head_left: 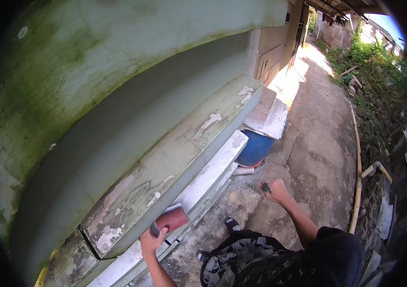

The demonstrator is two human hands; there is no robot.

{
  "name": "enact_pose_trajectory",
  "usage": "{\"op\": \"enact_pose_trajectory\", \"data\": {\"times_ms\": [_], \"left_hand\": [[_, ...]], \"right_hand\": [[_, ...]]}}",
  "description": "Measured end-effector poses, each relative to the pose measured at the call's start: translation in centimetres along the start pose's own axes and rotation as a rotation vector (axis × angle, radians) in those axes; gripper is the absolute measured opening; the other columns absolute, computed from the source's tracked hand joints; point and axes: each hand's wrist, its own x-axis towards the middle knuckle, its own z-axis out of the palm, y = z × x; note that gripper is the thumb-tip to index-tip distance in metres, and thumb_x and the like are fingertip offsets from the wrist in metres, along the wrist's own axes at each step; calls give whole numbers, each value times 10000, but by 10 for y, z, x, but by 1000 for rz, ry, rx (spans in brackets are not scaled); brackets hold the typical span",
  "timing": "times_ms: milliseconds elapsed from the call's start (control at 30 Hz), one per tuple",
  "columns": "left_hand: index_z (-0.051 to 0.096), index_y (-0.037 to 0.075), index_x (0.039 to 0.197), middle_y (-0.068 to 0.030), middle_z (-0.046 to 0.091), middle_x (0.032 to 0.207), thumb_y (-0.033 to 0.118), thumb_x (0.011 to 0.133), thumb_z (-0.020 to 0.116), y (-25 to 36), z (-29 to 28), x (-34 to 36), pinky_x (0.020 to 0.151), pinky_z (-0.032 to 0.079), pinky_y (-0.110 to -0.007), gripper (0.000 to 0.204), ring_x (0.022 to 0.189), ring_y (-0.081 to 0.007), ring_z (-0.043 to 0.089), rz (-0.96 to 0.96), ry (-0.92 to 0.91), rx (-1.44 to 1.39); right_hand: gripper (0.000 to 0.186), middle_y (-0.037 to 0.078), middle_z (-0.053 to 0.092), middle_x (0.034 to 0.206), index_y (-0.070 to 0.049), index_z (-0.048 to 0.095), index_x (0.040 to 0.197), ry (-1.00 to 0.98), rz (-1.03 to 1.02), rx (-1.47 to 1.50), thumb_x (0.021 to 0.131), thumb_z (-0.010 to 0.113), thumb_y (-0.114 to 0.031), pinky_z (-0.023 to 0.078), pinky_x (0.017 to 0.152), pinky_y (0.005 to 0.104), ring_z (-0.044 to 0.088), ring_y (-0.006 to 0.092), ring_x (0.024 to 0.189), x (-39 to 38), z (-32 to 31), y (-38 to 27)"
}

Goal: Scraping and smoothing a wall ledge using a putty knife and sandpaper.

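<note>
Left grip (152, 240): reddish sheet (175, 219) | right grip (277, 192): dark handle (266, 188)

A concrete path (318, 143) and weeds (373, 64) show an outdoor alley.

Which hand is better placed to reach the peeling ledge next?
Probably the left hand: it holds a reddish sheet close beside the ledge. The right hand, gripping a dark object, is farther off, above the path.
</note>
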Motion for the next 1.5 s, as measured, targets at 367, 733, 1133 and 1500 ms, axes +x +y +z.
{"op": "enact_pose_trajectory", "data": {"times_ms": [367, 733, 1133, 1500], "left_hand": [[619, 0, 1245, -181, 683, 1174, 641, 703, 774, -12, 2, -6, 1053, 417, -454, 854, 1118, -345, 638, 12, 64, 75], [535, -45, 1332, -230, 678, 1136, 784, 683, 712, -34, 6, -11, 1058, 411, -458, 1068, 1126, -358, 628, 107, 105, 49], [601, -34, 1264, -193, 696, 1170, 591, 515, 934, -9, 6, -10, 1017, 465, -436, 1031, 1107, -322, 663, 127, 193, 84], [638, 37, 1223, -189, 687, 1181, 409, 525, 916, 27, 13, 4, 999, 486, -452, 838, 1111, -369, 658, 117, 121, 293]], "right_hand": [[302, 71, 519, 551, -76, 467, 614, 205, -877, 268, 783, 710, -18, 435, 458, 367, 548, 271, 474, 98, -20, -125], [221, 52, 591, 623, -79, 515, 675, -3, -906, 400, 705, 731, -40, 464, 479, 359, 606, 265, 537, 171, 22, -79], [245, 70, 577, 580, -98, 532, 653, 11, -944, 585, 790, 728, -45, 444, 462, 386, 588, 276, 495, 163, 17, -85], [291, 87, 543, 529, -100, 510, 610, -150, -706, 540, 774, 745, -150, 431, 486, 430, 579, 326, 514, 166, 40, -76]]}}
